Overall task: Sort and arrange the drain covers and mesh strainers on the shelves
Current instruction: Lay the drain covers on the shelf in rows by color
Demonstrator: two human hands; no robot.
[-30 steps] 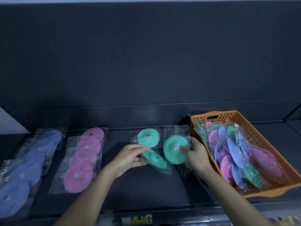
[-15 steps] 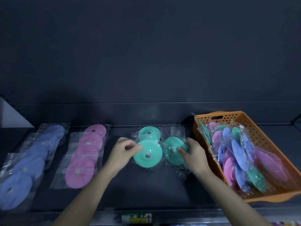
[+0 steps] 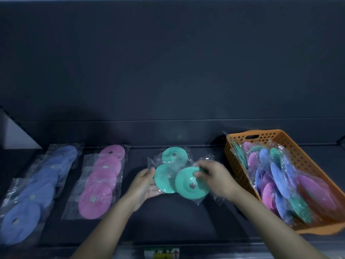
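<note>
Three green drain covers in clear bags lie in a row at the middle of the dark shelf. The far green cover lies flat. My left hand holds the middle green cover from its left edge. My right hand pinches the top of the nearest green cover, which overlaps the middle one. A row of pink covers lies to the left, and a row of blue covers lies further left.
An orange perforated basket at the right holds several bagged covers in pink, blue and green. A dark back panel rises behind the shelf. A label strip marks the shelf's front edge.
My left hand set its green cover down in front of the far one. My right hand brought its green cover leftward and down, overlapping the middle cover.
</note>
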